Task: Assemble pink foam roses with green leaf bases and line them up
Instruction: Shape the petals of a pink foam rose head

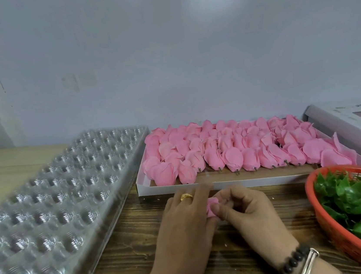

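Both hands (213, 212) pinch a rose (212, 208) just before the box edge (181, 190).

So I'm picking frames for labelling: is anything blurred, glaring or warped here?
Head view: the clear plastic tray is smeared by motion blur and glints; a soft glare patch sits on the wall; wide-angle bending curves the table edges; the hands and the pink rose they hold look slightly soft.
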